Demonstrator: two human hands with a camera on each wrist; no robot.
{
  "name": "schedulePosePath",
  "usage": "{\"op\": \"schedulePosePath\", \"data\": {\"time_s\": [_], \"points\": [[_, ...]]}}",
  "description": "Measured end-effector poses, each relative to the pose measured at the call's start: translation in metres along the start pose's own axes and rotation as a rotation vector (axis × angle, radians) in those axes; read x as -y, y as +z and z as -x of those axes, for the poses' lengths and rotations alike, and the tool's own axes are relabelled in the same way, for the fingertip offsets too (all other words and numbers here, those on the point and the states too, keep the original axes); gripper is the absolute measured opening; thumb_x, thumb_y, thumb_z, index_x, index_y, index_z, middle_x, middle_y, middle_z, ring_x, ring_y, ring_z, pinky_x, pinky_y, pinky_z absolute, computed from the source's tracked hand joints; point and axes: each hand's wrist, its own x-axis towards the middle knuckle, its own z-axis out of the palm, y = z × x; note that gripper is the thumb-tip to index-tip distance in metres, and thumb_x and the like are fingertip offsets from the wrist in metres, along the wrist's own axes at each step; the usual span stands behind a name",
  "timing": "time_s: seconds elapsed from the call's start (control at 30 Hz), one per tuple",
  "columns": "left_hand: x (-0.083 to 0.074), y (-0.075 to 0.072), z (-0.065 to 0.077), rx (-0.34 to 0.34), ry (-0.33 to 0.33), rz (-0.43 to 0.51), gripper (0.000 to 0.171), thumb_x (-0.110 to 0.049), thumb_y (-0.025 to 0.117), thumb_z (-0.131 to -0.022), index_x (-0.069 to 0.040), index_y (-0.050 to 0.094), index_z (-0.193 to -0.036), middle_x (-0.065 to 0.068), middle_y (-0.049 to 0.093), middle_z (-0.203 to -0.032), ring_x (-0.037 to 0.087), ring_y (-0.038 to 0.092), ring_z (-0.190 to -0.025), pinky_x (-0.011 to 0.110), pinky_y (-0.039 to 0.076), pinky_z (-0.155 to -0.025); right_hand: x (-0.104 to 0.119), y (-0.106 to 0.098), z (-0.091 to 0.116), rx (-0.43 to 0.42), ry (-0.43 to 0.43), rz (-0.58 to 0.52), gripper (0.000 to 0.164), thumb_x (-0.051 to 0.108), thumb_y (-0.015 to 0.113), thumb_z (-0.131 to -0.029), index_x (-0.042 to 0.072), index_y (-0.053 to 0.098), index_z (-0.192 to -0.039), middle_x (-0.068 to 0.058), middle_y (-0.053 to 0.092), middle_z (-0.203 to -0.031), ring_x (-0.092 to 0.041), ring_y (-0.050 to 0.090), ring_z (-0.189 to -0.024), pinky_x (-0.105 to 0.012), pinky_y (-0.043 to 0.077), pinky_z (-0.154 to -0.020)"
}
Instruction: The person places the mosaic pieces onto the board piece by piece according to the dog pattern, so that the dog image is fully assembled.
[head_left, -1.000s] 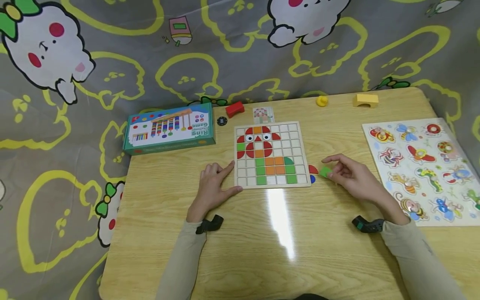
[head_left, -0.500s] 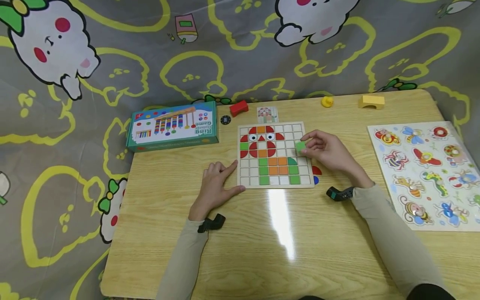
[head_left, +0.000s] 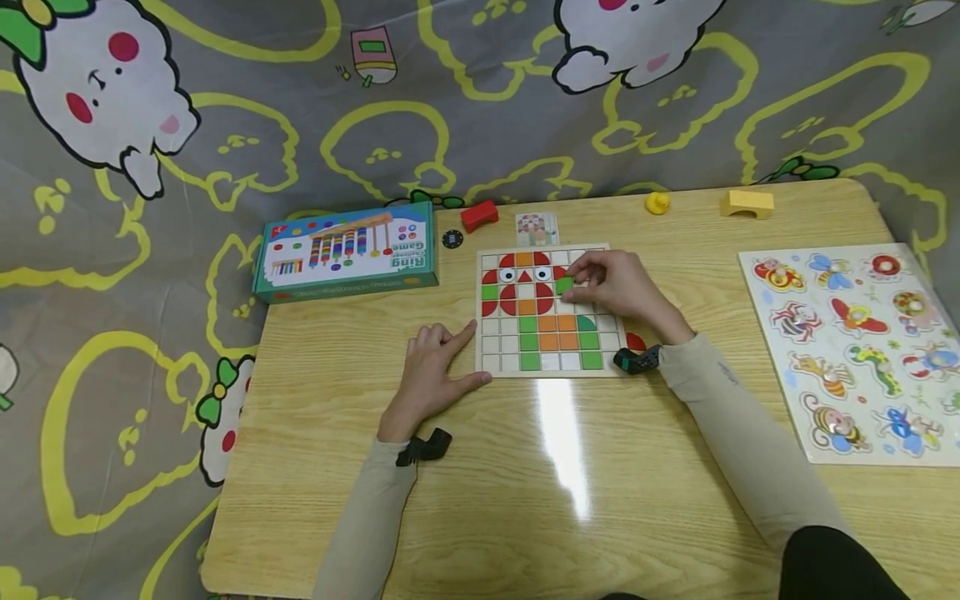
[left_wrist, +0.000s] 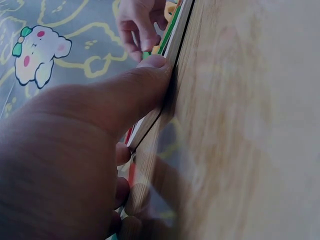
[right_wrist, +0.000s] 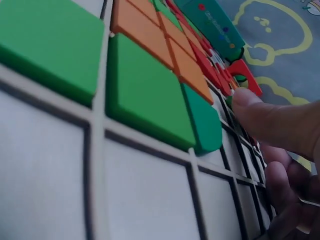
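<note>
A wooden grid board [head_left: 504, 374] lies on the table, partly filled with red, orange, green and white tiles, among them two eye tiles. My left hand [head_left: 431, 379] rests at its lower left corner, thumb and index finger stretched against the edges. In the left wrist view the thumb [left_wrist: 145, 82] touches the board's side. Over the board's upper right part, my right hand [head_left: 626, 292] pinches a green square tile [head_left: 564, 286] beside the red tiles. From the right wrist, the fingers hide most of that tile. A red piece [head_left: 636, 342] lies by the board's right edge.
A small picture card [head_left: 536, 227] lies behind the board, near a red block [head_left: 479, 216] and a black disc [head_left: 452, 239]. A game box [head_left: 345, 250] stands left. Farther right are a yellow duck [head_left: 657, 202], a yellow arch block [head_left: 747, 204] and an insect puzzle board [head_left: 817, 333].
My right hand has carried the green tile from the table right of the board leftward over the grid, to beside the red tiles. The left hand has stayed at the corner.
</note>
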Motion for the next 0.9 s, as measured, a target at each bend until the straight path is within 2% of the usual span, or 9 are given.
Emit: {"op": "schedulePosePath", "data": {"time_s": [0.17,0.43,0.57,0.7,0.8,0.9], "points": [[-0.002,-0.001,0.000,0.000,0.001,0.001,0.087,-0.067,0.068,-0.080,-0.028,0.040,-0.152,-0.002,0.040,-0.096,0.018,0.030,-0.089,0.033,0.022,-0.080,0.004,0.001,-0.002,0.030,0.004,0.065,0.034,0.029,0.087,-0.076,0.012,0.072,-0.101,-0.003,0.065,-0.087,-0.021,0.053,-0.074,-0.032,0.039,-0.068],[-0.002,-0.002,0.000,-0.005,0.005,-0.001,0.086,-0.065,0.069,-0.080,-0.027,0.041,-0.152,0.000,0.042,-0.096,0.019,0.031,-0.089,0.035,0.023,-0.080,0.003,0.003,-0.002,0.034,0.006,0.071,0.025,0.026,0.082,-0.081,0.012,0.074,-0.101,-0.003,0.066,-0.087,-0.020,0.054,-0.075,-0.034,0.040,-0.070],[-0.003,-0.001,0.000,0.000,0.003,-0.007,0.086,-0.066,0.069,-0.080,-0.027,0.041,-0.152,-0.001,0.041,-0.096,0.019,0.030,-0.089,0.034,0.022,-0.080,0.001,0.000,0.002,0.036,-0.011,0.057,0.028,0.026,0.082,-0.082,0.012,0.074,-0.104,-0.003,0.065,-0.088,-0.020,0.054,-0.075,-0.032,0.041,-0.069],[-0.003,0.000,-0.001,0.003,0.006,-0.005,0.086,-0.067,0.068,-0.080,-0.027,0.041,-0.151,-0.001,0.041,-0.096,0.019,0.031,-0.089,0.034,0.022,-0.080,-0.005,-0.012,0.017,-0.002,-0.033,0.024,0.030,0.026,0.082,-0.082,0.011,0.073,-0.107,-0.003,0.064,-0.087,-0.020,0.054,-0.074,-0.027,0.041,-0.065],[-0.003,0.000,-0.001,-0.003,0.011,-0.009,0.086,-0.067,0.068,-0.080,-0.026,0.042,-0.151,-0.002,0.041,-0.096,0.019,0.031,-0.089,0.034,0.022,-0.080,-0.014,-0.026,0.036,-0.021,-0.011,0.017,0.029,0.028,0.080,-0.084,0.012,0.074,-0.107,-0.003,0.065,-0.086,-0.019,0.055,-0.075,-0.024,0.041,-0.064],[-0.002,-0.001,0.000,-0.005,0.006,-0.010,0.087,-0.068,0.068,-0.080,-0.026,0.042,-0.151,-0.002,0.040,-0.096,0.019,0.031,-0.089,0.034,0.022,-0.080,-0.022,-0.040,0.055,0.042,0.041,0.015,0.033,0.033,0.081,-0.083,0.015,0.073,-0.109,-0.002,0.067,-0.089,-0.018,0.057,-0.078,-0.023,0.043,-0.066]]}}
